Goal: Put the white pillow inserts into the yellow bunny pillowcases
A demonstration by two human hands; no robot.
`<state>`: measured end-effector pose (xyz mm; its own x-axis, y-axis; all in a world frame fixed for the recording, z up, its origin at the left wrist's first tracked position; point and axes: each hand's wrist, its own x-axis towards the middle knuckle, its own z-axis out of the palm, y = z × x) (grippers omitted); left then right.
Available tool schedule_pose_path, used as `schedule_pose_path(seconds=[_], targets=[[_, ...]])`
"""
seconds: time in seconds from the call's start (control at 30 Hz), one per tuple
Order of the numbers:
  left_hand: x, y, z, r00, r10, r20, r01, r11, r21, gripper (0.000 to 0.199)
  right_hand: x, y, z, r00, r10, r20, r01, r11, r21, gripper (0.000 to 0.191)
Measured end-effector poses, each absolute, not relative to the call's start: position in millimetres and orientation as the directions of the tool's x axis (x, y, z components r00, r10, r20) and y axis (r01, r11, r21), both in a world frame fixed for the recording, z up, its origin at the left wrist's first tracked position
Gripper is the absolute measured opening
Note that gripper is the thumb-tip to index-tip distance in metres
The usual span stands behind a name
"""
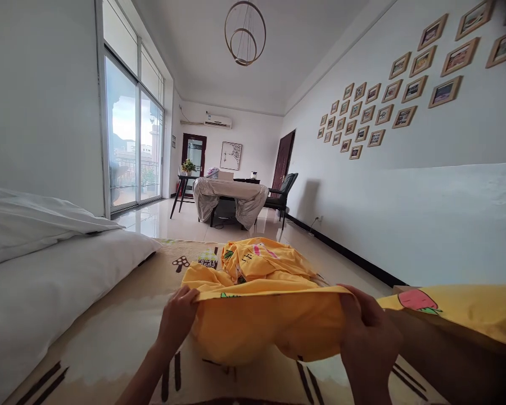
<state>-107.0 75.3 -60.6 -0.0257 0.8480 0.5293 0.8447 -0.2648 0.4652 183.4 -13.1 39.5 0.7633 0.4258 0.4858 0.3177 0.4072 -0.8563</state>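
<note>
A yellow printed cloth (270, 320) is stretched between my two hands above a patterned beige blanket. My left hand (178, 316) is closed on its upper left edge. At the upper right edge, my right hand (369, 334) pinches the fabric. The top edge runs nearly straight from one hand to the other, and the front part hangs down in a loose fold. Behind that edge, the rest of the cloth lies bunched up, with pink and green prints showing.
White pillows (88, 281) lie at the left on the blanket (122, 332). More yellow fabric with a pink print (476, 309) is at the right, over a leg. Beyond stand a covered table (231, 188) and a black chair (284, 194).
</note>
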Motion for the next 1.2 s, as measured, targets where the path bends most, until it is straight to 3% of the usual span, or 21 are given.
schedule_pose_path(seconds=[0.23,0.33,0.43,0.5,0.6,0.73,0.8,0.87,0.97,1.1,1.2], targets=[[-145.3,99.1,-77.1,-0.244,0.813,0.529,0.75,-0.187,0.634,0.031,189.9,-9.4,34.9,0.774,0.405,0.487,0.318,0.415,-0.852,0.035],[-141.2,97.2,-65.9,-0.218,0.848,0.483,0.647,-0.245,0.722,0.035,188.9,-10.7,35.7,0.762,0.431,0.484,0.324,0.393,-0.86,0.035],[-119.9,74.3,-40.8,-0.083,0.864,0.497,0.562,-0.371,0.739,0.04,189.1,-9.6,34.2,0.726,0.459,0.513,0.359,0.383,-0.851,0.037],[-101.1,47.6,-22.3,0.084,0.831,0.549,0.537,-0.502,0.678,0.036,189.7,-8.3,33.2,0.711,0.463,0.528,0.379,0.38,-0.844,0.038],[-75.3,5.0,-1.9,0.383,0.704,0.598,0.547,-0.695,0.467,0.024,190.1,-7.1,32.8,0.705,0.465,0.536,0.385,0.383,-0.84,0.039],[-52.6,-23.6,2.0,0.597,0.561,0.574,0.525,-0.814,0.249,0.074,189.3,-7.8,32.9,0.695,0.48,0.536,0.393,0.37,-0.842,0.038],[-45.9,-21.9,-4.8,0.618,0.569,0.543,0.546,-0.807,0.225,0.081,188.5,-8.9,32.7,0.685,0.486,0.542,0.404,0.365,-0.839,0.038],[-41.9,-13.5,-13.5,0.585,0.614,0.53,0.598,-0.768,0.23,0.067,187.5,-10.1,32.1,0.675,0.496,0.546,0.413,0.359,-0.837,0.038],[-42.5,3.6,-23.1,0.495,0.694,0.524,0.666,-0.69,0.285,0.018,186.9,-11.0,30.4,0.638,0.526,0.563,0.425,0.369,-0.827,0.038],[-63.7,25.3,-24.0,0.244,0.779,0.577,0.683,-0.561,0.468,0.033,188.4,-7.6,26.8,0.553,0.555,0.621,0.479,0.398,-0.782,0.036],[-94.2,39.2,-20.1,0.029,0.79,0.613,0.705,-0.451,0.548,0.03,187.9,-2.6,24.8,0.299,0.717,0.629,0.566,0.398,-0.722,0.034]])
